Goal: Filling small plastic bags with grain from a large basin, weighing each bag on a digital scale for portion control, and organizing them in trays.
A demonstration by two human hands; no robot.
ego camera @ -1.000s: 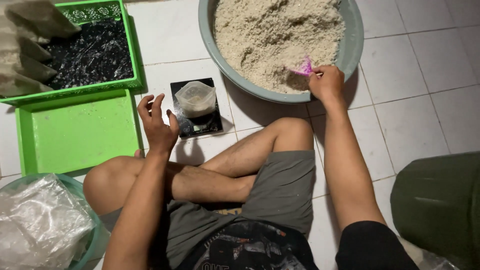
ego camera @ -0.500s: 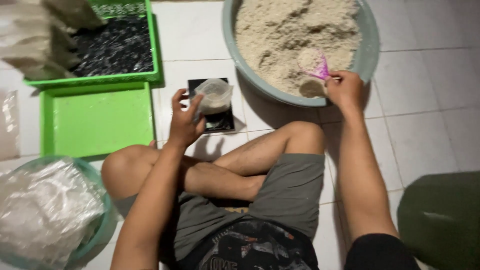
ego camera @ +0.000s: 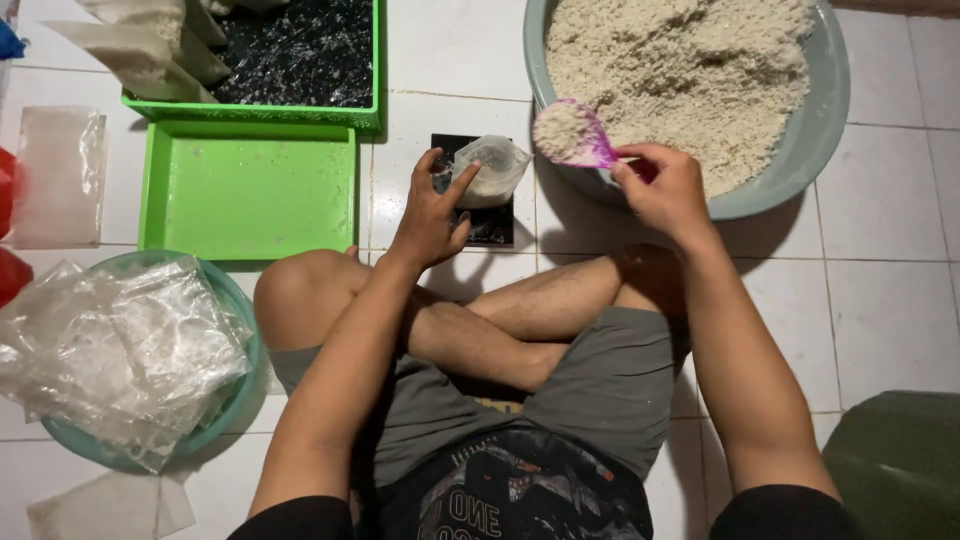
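I sit cross-legged on a white tiled floor. My right hand point(ego camera: 665, 190) grips a pink scoop point(ego camera: 573, 134) heaped with pale grain, held over the near rim of a large grey-green basin point(ego camera: 818, 140) full of the same grain. The scoop hangs just right of a small clear plastic bag point(ego camera: 492, 168) partly filled with grain, which stands on a black digital scale point(ego camera: 490, 222). My left hand point(ego camera: 432, 212) touches the bag's left side, fingers spread around its mouth.
An empty green tray point(ego camera: 250, 190) lies left of the scale, with a second green tray point(ego camera: 365, 115) holding dark material behind it. A teal bowl point(ego camera: 235, 400) of empty clear bags sits by my left knee. A dark green object point(ego camera: 895, 460) is at bottom right.
My right hand lifted the filled scoop out of the basin and carried it left toward the bag. My left hand moved from beside the scale onto the bag.
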